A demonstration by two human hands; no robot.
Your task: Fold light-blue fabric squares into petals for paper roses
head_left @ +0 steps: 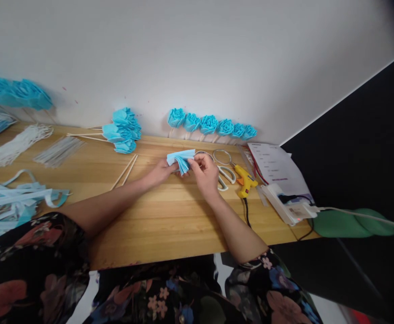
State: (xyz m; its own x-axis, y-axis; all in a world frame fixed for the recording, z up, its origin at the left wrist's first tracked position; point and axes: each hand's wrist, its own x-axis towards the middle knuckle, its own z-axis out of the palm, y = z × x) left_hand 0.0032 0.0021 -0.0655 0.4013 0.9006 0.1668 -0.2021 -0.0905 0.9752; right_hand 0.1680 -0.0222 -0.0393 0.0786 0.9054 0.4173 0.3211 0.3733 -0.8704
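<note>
A pleated piece of light blue fabric (182, 157) is held over the middle of the wooden table, its folds gathered and fanned downward. My left hand (165, 172) pinches its left side with closed fingers. On the right side, my right hand (204, 170) grips the same fabric between thumb and fingers. Just right of my right hand lie scissors (226, 176) with pale handles, their blades hidden. Beyond them is a yellow glue gun (244, 181) with a black cord. Two thin wooden sticks (125, 172) lie left of my left hand.
Blue fabric flowers on sticks (208, 124) lean against the wall, with a bunch of similar flowers (123, 130) lying farther left. Blue and white strips (18, 200), grey ties (59, 150) and white cords (18, 144) cover the left side. A power strip (286, 204) and printed sheet (278, 166) lie right.
</note>
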